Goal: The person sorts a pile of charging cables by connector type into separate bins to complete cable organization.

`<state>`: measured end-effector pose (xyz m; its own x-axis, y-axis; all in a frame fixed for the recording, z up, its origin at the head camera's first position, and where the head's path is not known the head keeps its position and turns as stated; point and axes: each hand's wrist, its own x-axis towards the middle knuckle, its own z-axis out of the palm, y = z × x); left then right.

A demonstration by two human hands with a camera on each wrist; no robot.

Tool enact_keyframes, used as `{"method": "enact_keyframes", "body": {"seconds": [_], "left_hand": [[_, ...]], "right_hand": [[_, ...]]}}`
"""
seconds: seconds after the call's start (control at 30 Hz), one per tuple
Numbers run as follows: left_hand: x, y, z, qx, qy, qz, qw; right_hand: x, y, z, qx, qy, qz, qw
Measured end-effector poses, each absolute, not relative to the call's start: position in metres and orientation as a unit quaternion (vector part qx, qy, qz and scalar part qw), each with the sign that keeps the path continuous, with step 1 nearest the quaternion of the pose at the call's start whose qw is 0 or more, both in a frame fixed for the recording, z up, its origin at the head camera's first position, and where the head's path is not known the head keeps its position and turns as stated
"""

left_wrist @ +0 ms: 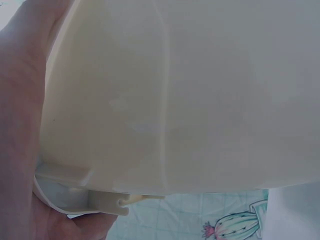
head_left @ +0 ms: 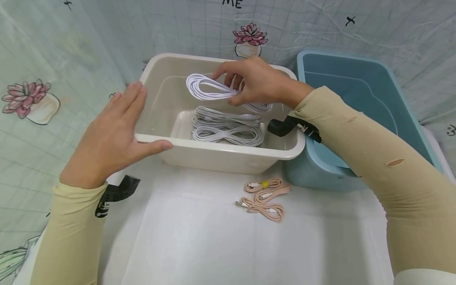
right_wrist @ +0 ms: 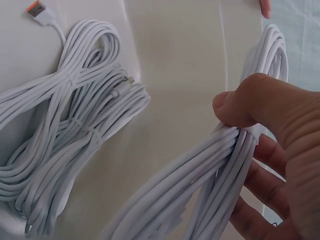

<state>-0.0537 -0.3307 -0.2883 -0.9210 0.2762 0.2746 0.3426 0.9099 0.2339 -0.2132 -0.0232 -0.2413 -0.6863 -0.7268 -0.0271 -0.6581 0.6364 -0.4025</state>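
Note:
In the head view my right hand [head_left: 261,81] holds a coiled white USB cable [head_left: 210,87] above the cream plastic bin [head_left: 221,156]. In the right wrist view the thumb [right_wrist: 245,102] presses on the middle of that bundle, with fingers behind it. Below, more coiled white USB cables [head_left: 228,128] lie on the bin's floor; one shows a plug with an orange tip [right_wrist: 37,10]. My left hand [head_left: 110,132] rests on the bin's front left corner, fingers extended along the left side and thumb over the front rim. The left wrist view shows mostly the bin's wall [left_wrist: 200,100].
To the right stands a blue plastic bin [head_left: 356,75], touching or close beside the cream one. Several peach-coloured coiled cables [head_left: 265,200] lie on the white table [head_left: 199,237] in front. A patterned curtain [head_left: 178,27] hangs behind and at the left.

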Motion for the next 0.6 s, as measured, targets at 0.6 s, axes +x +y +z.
{"method": "enact_keyframes", "body": {"seconds": [0.6], "left_hand": [[-0.0517, -0.3378, -0.2871, -0.153, -0.972, -0.143, 0.107]], "right_hand": [[-0.216, -0.0279, -0.2447, -0.382, 0.898, -0.186, 0.111]]}}
